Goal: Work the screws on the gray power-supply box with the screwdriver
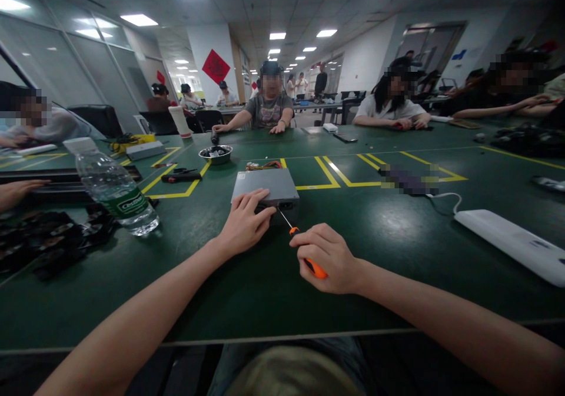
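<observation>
A grey metal power supply box [274, 185] rests on the green table, with coloured wires [265, 165] at its far side. My left hand [247, 219] lies on the box's near left corner, its fingers spread over the top and front face. An orange and black screwdriver [316, 268] is gripped in my right hand [327, 258]. Its thin shaft slants up and left, and the tip meets the front face of the box, close to my left fingertips and left of a socket. Whether a screw sits under the tip is too small to tell.
A water bottle [115, 190] and black parts [53, 234] are at the left. Beyond the box stand a metal bowl [215, 156] and a black tool [180, 176]. A white power bank [512, 244] with a cable lies at the right. People sit around the table [247, 308].
</observation>
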`<act>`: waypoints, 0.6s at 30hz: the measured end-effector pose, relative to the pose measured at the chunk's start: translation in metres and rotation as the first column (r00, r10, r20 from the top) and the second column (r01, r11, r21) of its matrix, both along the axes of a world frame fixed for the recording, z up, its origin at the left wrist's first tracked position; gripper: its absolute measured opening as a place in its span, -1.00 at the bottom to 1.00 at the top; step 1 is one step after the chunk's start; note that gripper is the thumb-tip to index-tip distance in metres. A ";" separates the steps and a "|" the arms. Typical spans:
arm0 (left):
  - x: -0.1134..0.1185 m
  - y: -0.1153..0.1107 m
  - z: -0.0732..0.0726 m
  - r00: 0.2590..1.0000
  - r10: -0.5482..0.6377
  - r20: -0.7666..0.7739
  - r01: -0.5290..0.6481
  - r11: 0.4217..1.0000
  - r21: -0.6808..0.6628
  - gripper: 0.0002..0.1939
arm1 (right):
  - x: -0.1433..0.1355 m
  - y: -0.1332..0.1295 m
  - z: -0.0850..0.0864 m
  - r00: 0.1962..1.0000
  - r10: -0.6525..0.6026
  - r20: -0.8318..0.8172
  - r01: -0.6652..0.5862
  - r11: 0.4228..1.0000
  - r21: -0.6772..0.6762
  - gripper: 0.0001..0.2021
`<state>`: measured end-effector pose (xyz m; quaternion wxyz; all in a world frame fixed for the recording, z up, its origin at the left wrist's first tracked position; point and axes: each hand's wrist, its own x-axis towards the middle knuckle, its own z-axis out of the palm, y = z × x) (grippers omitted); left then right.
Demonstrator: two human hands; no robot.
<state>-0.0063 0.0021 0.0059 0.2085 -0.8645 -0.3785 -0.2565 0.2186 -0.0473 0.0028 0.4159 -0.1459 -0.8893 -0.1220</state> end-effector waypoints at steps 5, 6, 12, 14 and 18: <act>0.001 0.000 0.001 1.000 0.001 0.008 -0.001 1.000 -0.002 -0.73 | 0.002 0.001 0.000 0.999 -0.031 0.027 0.033 0.995 -0.095 -0.86; 0.001 -0.001 0.001 1.000 0.002 0.010 -0.002 1.000 -0.002 -0.73 | 0.003 0.002 -0.001 1.000 -0.026 0.016 0.028 0.991 -0.131 -0.83; 0.001 0.000 0.000 1.000 0.003 0.027 -0.003 1.000 0.000 -0.73 | 0.003 0.005 -0.004 0.999 0.031 0.009 -0.029 0.988 -0.148 -0.81; 0.001 0.000 0.000 1.000 0.005 0.022 -0.005 1.000 -0.003 -0.73 | 0.003 0.004 -0.002 0.997 0.037 0.071 -0.029 0.993 -0.112 -0.85; 0.001 0.000 0.000 1.000 0.006 0.017 -0.006 1.000 0.001 -0.73 | 0.002 0.002 0.003 0.994 0.016 0.109 -0.006 0.996 -0.093 -0.92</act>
